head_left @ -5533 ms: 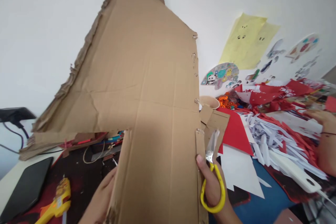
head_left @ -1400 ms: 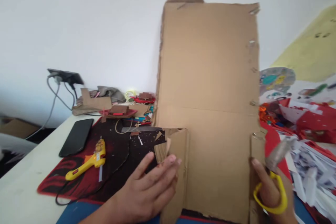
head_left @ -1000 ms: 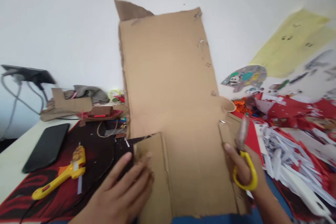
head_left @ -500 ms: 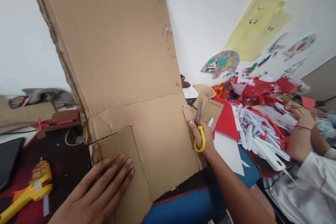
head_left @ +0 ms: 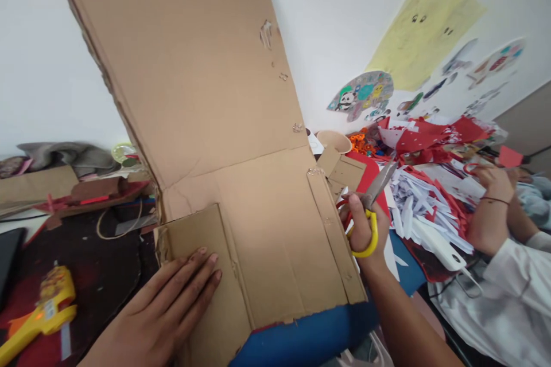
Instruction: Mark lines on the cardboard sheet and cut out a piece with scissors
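A large creased cardboard sheet lies before me, its far panel tilted up against the wall. My left hand rests flat, fingers stretched out, on a folded-over cardboard flap at the sheet's near left. Just beyond the sheet's right edge, my right hand is closed around a pair of scissors with yellow and red handles. Their blades point up and to the right, apart from the cardboard. A narrow strip with staples runs along that right edge.
A yellow glue gun lies at the left on the dark table. White paper strips and red paper are heaped at the right. Beside them stands a white power strip. Another person's arm is at the far right.
My right hand has moved right with the scissors, whose blades now lean further right. The stapled right strip shows more fully. My left hand stays on the flap.
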